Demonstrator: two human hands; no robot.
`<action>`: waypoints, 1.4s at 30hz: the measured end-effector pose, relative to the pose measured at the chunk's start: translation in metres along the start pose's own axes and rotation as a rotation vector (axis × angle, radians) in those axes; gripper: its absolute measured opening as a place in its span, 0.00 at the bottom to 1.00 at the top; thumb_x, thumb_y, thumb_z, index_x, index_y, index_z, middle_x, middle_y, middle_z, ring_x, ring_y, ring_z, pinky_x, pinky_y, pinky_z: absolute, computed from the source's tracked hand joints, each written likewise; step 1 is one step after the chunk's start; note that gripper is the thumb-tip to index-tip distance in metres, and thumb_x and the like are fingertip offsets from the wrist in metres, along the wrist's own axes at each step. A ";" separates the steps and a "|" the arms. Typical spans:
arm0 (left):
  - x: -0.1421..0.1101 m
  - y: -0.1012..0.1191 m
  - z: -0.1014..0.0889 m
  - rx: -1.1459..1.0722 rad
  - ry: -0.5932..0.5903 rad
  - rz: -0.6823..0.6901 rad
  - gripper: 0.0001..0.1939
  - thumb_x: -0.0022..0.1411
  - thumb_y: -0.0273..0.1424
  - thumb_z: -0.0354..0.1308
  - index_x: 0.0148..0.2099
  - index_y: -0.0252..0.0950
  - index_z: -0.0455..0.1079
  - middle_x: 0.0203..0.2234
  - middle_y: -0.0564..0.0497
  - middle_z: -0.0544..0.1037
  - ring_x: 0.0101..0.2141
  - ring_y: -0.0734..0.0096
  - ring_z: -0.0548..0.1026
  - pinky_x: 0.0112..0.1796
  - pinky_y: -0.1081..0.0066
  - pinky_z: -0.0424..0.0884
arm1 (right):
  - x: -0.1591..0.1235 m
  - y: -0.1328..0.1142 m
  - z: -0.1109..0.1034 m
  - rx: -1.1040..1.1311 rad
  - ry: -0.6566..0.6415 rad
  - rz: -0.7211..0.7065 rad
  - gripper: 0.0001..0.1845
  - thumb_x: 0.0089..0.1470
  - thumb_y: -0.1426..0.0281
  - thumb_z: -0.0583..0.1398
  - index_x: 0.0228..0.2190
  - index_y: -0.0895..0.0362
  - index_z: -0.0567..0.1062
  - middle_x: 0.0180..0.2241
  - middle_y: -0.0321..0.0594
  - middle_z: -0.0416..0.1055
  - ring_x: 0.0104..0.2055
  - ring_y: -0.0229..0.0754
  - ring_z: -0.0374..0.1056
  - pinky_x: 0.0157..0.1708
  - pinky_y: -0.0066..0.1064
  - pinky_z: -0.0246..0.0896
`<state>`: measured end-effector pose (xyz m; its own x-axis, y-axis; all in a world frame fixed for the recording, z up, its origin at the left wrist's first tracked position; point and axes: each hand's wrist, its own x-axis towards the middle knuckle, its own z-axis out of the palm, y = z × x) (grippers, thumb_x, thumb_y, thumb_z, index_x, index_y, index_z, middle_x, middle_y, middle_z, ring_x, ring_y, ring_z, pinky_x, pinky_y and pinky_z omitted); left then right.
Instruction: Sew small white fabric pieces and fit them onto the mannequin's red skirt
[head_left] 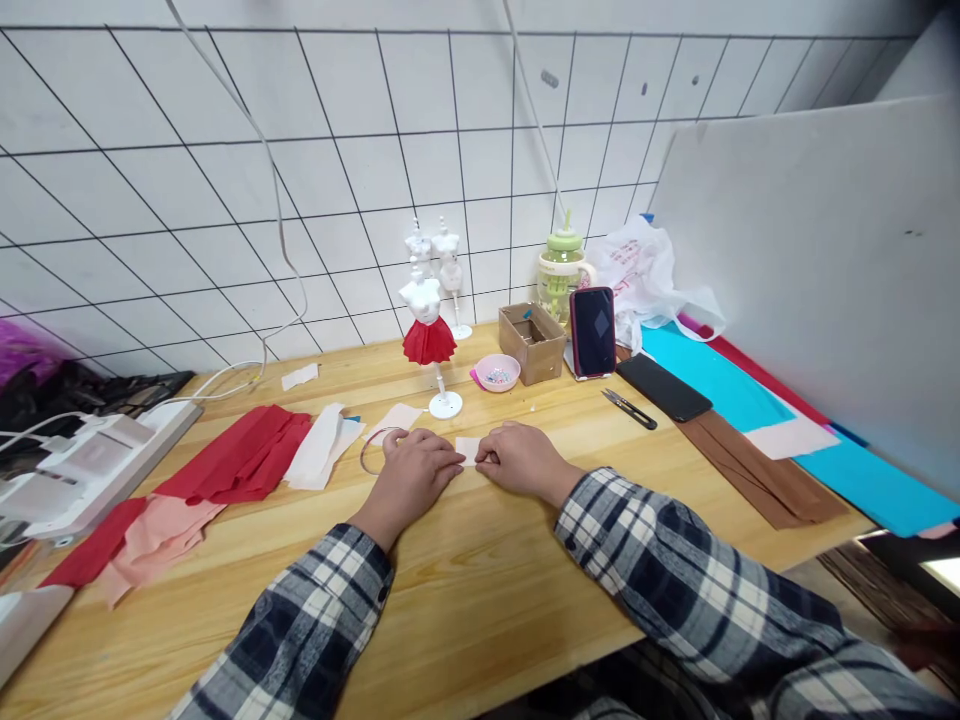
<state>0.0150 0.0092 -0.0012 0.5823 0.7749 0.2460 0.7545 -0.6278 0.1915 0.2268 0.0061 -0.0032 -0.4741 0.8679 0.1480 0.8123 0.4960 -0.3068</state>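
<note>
A small pale piece of crepe-like paper (468, 447) lies between my two hands, low over the wooden table. My left hand (417, 468) has its fingertips pressed together at the paper's left end; its thumb is mostly hidden. With fingers curled, my right hand (521, 458) pinches the right end. A thin ring-shaped loop (369, 455) shows beside my left hand, next to a pale pink sheet (395, 418). Just beyond the hands stands a small white dress-form stand (445, 404) wearing a red pleated skirt (429, 342).
More white dress forms (450, 275) stand behind. A pink bead dish (498, 373), cardboard box (534, 345), propped phone (592, 332), thread snips (630, 408) and black phone (664, 386) lie right. Red paper (240, 455) and a power strip (112, 465) lie left; brown paper (757, 470) lies far right.
</note>
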 end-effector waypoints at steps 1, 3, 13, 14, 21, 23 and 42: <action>0.001 0.001 0.000 0.016 -0.012 0.007 0.10 0.66 0.36 0.55 0.41 0.46 0.78 0.37 0.51 0.81 0.43 0.59 0.71 0.49 0.51 0.52 | 0.001 0.000 0.001 0.001 0.002 -0.001 0.10 0.55 0.64 0.60 0.34 0.52 0.81 0.34 0.39 0.78 0.38 0.43 0.68 0.37 0.31 0.56; 0.003 0.003 0.000 0.040 -0.016 0.012 0.11 0.67 0.35 0.53 0.41 0.45 0.78 0.37 0.51 0.81 0.42 0.60 0.72 0.49 0.50 0.51 | 0.002 0.000 0.002 -0.001 0.009 -0.012 0.10 0.55 0.64 0.60 0.33 0.52 0.80 0.34 0.39 0.78 0.38 0.43 0.68 0.36 0.31 0.56; -0.001 0.007 0.002 0.035 0.023 -0.017 0.12 0.68 0.36 0.51 0.41 0.45 0.76 0.37 0.51 0.80 0.42 0.61 0.73 0.48 0.52 0.52 | 0.002 -0.001 0.002 -0.052 0.026 -0.075 0.12 0.58 0.66 0.55 0.35 0.54 0.79 0.34 0.42 0.78 0.39 0.44 0.69 0.38 0.32 0.57; -0.001 0.008 0.002 0.033 0.026 -0.020 0.11 0.67 0.37 0.52 0.41 0.45 0.76 0.37 0.51 0.80 0.42 0.60 0.73 0.48 0.52 0.52 | 0.002 0.000 0.002 -0.057 0.027 -0.079 0.13 0.58 0.67 0.55 0.35 0.55 0.79 0.34 0.42 0.78 0.39 0.44 0.69 0.38 0.32 0.57; -0.001 0.007 0.002 0.031 0.078 -0.059 0.11 0.66 0.34 0.52 0.40 0.44 0.77 0.37 0.51 0.80 0.42 0.60 0.73 0.46 0.54 0.55 | -0.001 -0.002 0.002 -0.015 0.132 -0.059 0.10 0.57 0.65 0.57 0.35 0.54 0.78 0.35 0.41 0.73 0.40 0.43 0.67 0.39 0.31 0.57; -0.001 0.006 0.002 0.021 0.098 -0.075 0.11 0.66 0.34 0.52 0.39 0.43 0.77 0.37 0.50 0.80 0.42 0.60 0.73 0.45 0.54 0.56 | -0.001 -0.001 0.001 0.013 0.174 -0.066 0.11 0.56 0.63 0.59 0.38 0.54 0.77 0.37 0.41 0.71 0.42 0.43 0.66 0.40 0.31 0.58; -0.002 0.007 0.000 0.027 0.143 -0.099 0.12 0.67 0.34 0.52 0.40 0.43 0.77 0.38 0.48 0.81 0.42 0.57 0.73 0.47 0.53 0.56 | -0.002 -0.002 -0.002 0.063 0.114 0.015 0.10 0.60 0.64 0.57 0.37 0.52 0.77 0.38 0.39 0.74 0.42 0.41 0.67 0.41 0.31 0.58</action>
<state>0.0188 0.0032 -0.0005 0.4567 0.8132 0.3606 0.8153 -0.5448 0.1961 0.2266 0.0032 -0.0012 -0.4172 0.8743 0.2480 0.7942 0.4834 -0.3681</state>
